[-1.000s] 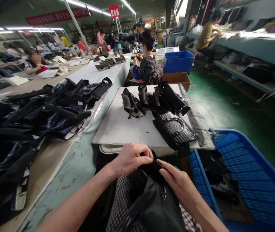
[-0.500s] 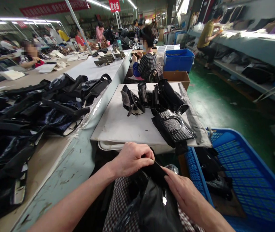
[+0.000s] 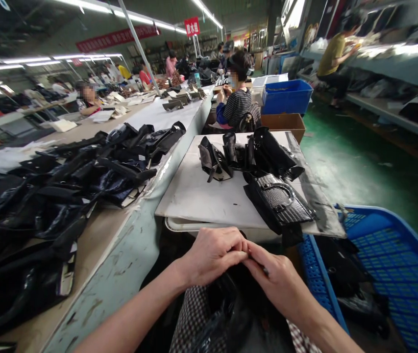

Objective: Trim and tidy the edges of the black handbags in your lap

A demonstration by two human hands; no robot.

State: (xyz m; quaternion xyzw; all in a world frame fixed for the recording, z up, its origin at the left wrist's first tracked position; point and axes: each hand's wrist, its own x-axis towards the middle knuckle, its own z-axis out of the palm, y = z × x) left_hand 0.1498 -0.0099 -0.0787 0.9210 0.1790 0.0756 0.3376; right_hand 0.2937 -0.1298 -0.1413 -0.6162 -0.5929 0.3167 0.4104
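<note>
My left hand [image 3: 214,255] and my right hand [image 3: 273,279] meet fingertip to fingertip over my lap, both closed in a pinch on the top edge of a glossy black bag piece [image 3: 231,314]. Most of that piece lies below the hands on my checked trousers and is partly hidden. Just beyond the hands is a white board table [image 3: 201,196] carrying a textured black bag panel [image 3: 280,201] and several upright black bag parts [image 3: 245,154].
A long workbench [image 3: 120,245] on the left is heaped with black leather pieces [image 3: 58,196]. A blue plastic crate [image 3: 388,269] stands at my right. A person in a striped top sits ahead, and other people work further back. Green floor and shelving lie to the right.
My hands have drawn together until the fingertips touch, and the black piece has sunk lower beneath them. The camera has tilted slightly, shifting the scene right and down.
</note>
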